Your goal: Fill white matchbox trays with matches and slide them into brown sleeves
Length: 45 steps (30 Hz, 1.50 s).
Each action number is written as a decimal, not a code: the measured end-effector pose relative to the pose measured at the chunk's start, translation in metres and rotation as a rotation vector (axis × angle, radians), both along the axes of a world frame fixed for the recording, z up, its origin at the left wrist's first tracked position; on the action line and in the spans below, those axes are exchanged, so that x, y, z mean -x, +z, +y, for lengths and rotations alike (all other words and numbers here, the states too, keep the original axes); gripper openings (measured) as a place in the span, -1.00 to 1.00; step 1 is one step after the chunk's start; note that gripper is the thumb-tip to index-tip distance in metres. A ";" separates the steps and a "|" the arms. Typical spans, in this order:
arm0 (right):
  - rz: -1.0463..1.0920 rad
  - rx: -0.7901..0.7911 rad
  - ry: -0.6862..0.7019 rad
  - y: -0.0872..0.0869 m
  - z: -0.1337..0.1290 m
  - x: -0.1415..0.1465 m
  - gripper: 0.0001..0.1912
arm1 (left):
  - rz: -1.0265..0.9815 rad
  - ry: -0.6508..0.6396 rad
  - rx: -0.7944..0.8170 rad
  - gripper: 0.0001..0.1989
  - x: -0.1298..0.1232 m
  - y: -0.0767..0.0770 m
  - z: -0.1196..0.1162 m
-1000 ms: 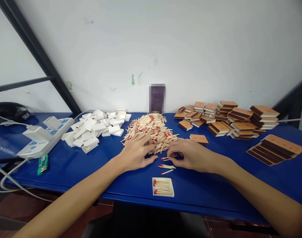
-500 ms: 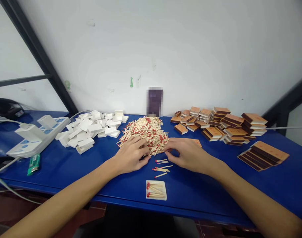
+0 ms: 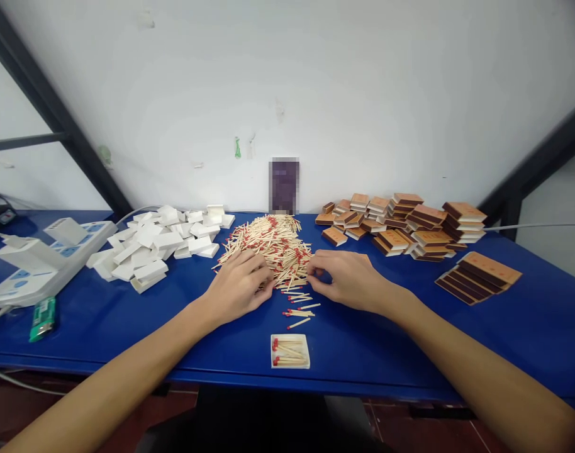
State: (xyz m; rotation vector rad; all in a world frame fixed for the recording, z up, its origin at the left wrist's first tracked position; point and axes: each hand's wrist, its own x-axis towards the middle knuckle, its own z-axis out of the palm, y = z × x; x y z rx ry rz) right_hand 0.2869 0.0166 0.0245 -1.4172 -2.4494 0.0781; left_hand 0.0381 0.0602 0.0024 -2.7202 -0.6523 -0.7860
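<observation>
A large heap of red-tipped matches (image 3: 268, 242) lies at the middle of the blue table. At its front left edge rests my left hand (image 3: 243, 283), fingers curled together; whatever they may hold is hidden. My right hand (image 3: 346, 280) is at the heap's front right edge, its thumb and forefinger drawn together in a pinch whose contents are too small to make out. Between and below the hands lie several loose matches (image 3: 301, 313). Nearest the table's front edge sits a white tray (image 3: 307, 352) with several matches lying in it.
White empty trays (image 3: 155, 239) are piled on the left, beside a power strip (image 3: 80, 258) and a green packet (image 3: 43, 319). Brown matchbox covers (image 3: 426, 239) are stacked on the right, with a fanned row (image 3: 479, 277) nearer. A dark pixelated object (image 3: 284, 185) stands behind the heap.
The whole view has shifted, so everything appears a little further left and higher. More loose matches now lie between my hands, just in front of the heap.
</observation>
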 end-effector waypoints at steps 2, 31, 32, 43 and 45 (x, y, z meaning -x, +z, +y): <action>0.053 0.028 0.103 0.002 -0.003 0.001 -0.91 | -0.022 -0.009 0.009 -0.84 0.001 0.001 0.000; 0.102 0.282 0.240 0.002 -0.005 -0.003 -0.81 | 0.016 -0.101 0.147 -0.81 -0.001 0.007 -0.007; 0.102 0.283 0.244 0.002 -0.006 -0.002 -0.81 | 0.031 -0.104 0.157 -0.81 -0.001 0.007 -0.007; 0.110 0.291 0.228 0.001 -0.005 -0.003 -0.85 | 0.088 -0.151 0.194 -0.85 -0.001 0.006 -0.006; 0.103 0.288 0.223 0.001 -0.005 -0.003 -0.85 | 0.099 -0.147 0.199 -0.85 -0.001 0.006 -0.006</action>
